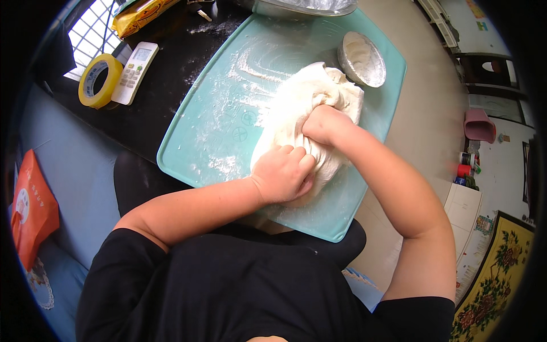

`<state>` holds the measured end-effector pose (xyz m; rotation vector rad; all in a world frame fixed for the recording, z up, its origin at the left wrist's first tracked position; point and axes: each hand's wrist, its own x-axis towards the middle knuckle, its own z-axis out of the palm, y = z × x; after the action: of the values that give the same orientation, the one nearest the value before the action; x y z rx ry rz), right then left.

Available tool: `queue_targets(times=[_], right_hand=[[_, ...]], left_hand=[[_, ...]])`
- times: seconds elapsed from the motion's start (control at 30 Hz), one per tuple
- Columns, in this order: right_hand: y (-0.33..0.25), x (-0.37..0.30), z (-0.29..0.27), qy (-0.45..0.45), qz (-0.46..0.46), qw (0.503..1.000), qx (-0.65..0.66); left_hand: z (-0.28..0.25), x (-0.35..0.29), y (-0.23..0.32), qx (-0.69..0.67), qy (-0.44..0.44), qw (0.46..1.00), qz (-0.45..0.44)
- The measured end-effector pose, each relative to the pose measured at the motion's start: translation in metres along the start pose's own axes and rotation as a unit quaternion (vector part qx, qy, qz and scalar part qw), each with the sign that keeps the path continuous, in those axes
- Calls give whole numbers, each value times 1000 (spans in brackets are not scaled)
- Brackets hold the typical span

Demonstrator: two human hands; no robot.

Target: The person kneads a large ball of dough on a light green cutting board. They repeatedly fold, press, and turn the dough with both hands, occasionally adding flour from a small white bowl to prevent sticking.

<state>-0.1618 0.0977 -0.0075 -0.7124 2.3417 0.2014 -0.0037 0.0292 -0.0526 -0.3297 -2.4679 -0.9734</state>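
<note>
Left hand (283,172) fisted on dough (289,114); right hand (325,125) in it, openness unclear; bowl (363,57) beside.

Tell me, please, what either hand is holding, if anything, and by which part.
The left hand is curled on the near side of the dough; the right hand is sunk in its folds. With fingertips hidden, a true grip cannot be told.

A room in a home, it looks like a living room.
This is shown by a blue seat (80,165), similar to a sofa, a black table (145,117) with a white remote control (135,74) on it, a pale floor (421,97), and, at the right side, a white cabinet (461,208) and a dark-framed flower picture (493,285).
</note>
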Motion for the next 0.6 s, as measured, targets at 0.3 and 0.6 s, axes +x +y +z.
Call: queue_targets(times=[0.3,0.6], right_hand=[[-17,-13,-3,119,43,990,-55],[49,-49,14,265,-127,917,270]], left_hand=[[3,8,-1,42,-6,999,-23],[-24,2,-11,-152,-38,982,-107]])
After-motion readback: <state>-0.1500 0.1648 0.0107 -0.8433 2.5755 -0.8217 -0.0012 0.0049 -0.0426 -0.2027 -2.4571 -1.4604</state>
